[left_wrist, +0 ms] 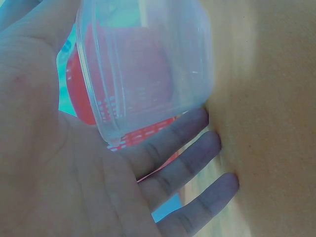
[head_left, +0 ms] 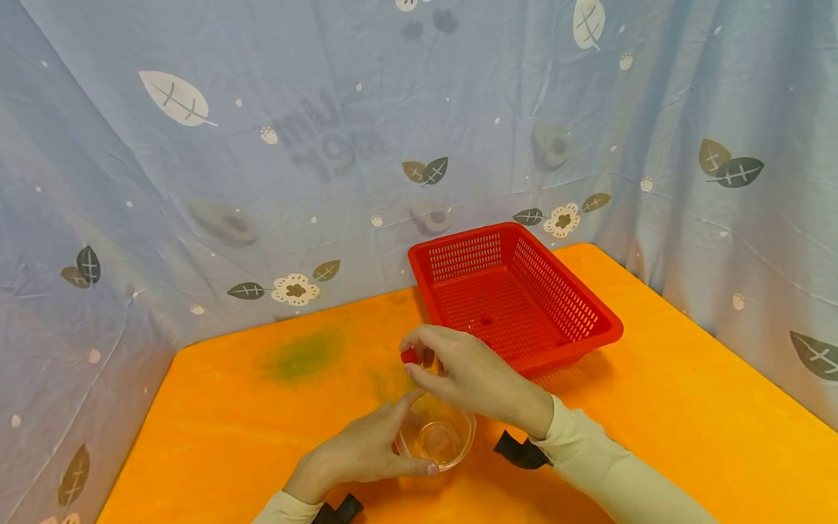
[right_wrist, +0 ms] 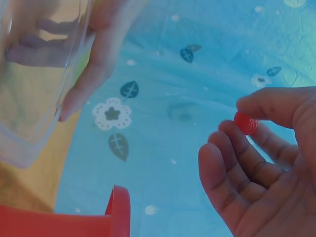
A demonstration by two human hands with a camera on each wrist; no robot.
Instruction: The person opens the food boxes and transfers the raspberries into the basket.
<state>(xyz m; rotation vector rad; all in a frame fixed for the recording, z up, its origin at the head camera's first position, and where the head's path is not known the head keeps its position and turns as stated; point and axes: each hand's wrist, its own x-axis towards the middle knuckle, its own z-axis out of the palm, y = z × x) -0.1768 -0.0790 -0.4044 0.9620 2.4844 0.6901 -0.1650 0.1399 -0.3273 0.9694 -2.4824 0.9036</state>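
Observation:
A clear plastic container point(head_left: 437, 435) with an open top is at the front middle of the orange table. My left hand point(head_left: 360, 447) holds it from the left, thumb at the near rim and index finger at the far rim; in the left wrist view the other fingers extend loosely beside its wall. Above the container's far side, my right hand point(head_left: 471, 371) pinches a small red bumpy berry point(right_wrist: 245, 123) between thumb and fingertips. The berry point(head_left: 409, 356) is clear of the container's rim.
A red perforated plastic basket point(head_left: 589, 336) stands behind and to the right, close to my right hand. Inside it lies a small red piece point(head_left: 487, 319). Patterned blue curtains point(head_left: 314, 145) enclose the orange table point(head_left: 229, 422) at the back and sides.

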